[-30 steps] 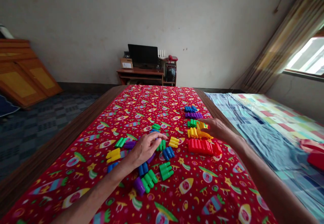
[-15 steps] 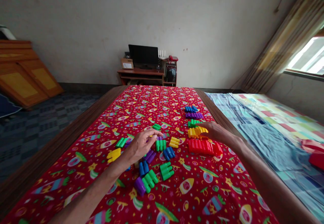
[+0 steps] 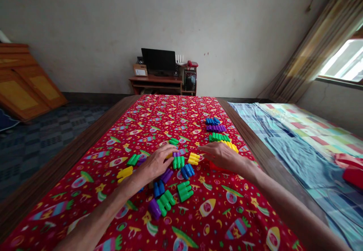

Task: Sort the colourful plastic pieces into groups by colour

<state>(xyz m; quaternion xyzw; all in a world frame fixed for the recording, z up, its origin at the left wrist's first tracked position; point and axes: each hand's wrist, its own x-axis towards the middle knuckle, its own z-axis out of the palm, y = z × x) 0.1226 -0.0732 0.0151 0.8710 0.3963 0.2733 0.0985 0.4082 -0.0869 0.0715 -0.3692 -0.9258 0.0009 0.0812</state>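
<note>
Right-hand shift: the right hand (image 3: 221, 153) has moved left and nearer since the earlier frame, off the right end of the yellow row (image 3: 231, 146); green row (image 3: 219, 137) now shows whole, red row (image 3: 216, 167) mostly covered.
Left-hand shift: left hand (image 3: 160, 161) has barely moved, over the loose blocks.
What it means: right hand looks free of the row, probably done adjusting there; now near the loose yellow block (image 3: 193, 158).
Right fingers: stretched out leftward, nothing seen in them; underside hidden.
Left fingers: bent, beside the green block (image 3: 178, 162); can't tell if gripping anything.
Yellow block: right of that green block, left of right fingertips, apart from them; lies flat, prongs toward the right, tubes running left-right.
Yellow row: just nearer than green row; long axis left-right, right end angled nearer; left part hidden by hand.
Other rows: blue row (image 3: 212, 121) farthest, then purple row (image 3: 216, 128), both lengthwise left-right.
Near loose blocks: three-prong green piece (image 3: 185, 191), prongs right; blue block (image 3: 187, 171) beside yellow one.
Surface: worktop (image 3: 246, 126) under red patterned cloth (image 3: 170, 111).
</note>
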